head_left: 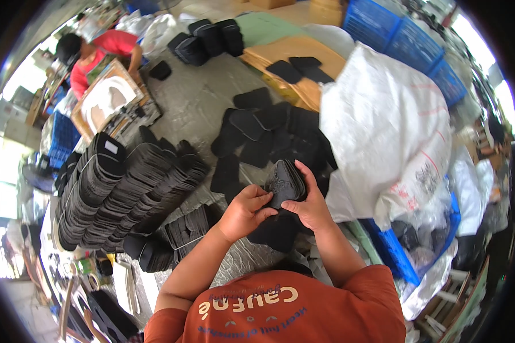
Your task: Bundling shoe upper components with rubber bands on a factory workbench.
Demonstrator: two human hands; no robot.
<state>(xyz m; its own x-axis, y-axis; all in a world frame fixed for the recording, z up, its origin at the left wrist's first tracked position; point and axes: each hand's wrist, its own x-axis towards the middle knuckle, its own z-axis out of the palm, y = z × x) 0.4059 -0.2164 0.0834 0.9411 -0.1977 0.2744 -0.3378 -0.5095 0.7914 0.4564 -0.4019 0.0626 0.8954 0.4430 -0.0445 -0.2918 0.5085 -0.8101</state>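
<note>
Right now I see my left hand (245,211) and right hand (310,207) both closed on a small bundle of black pieces (285,182), its long axis pointing away, just left of the white sack (383,126).

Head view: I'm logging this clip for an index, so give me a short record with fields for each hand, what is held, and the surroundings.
left hand: grips the lower left edge of the black pieces
right hand: wraps the right side of the same pieces
held: small stack of flat black pieces, in both hands
in front: loose black pieces spread on the grey floor
left: long fanned rows of stacked pieces
right: big white sack, blue crates
far left: another person at a cardboard sheet
</note>
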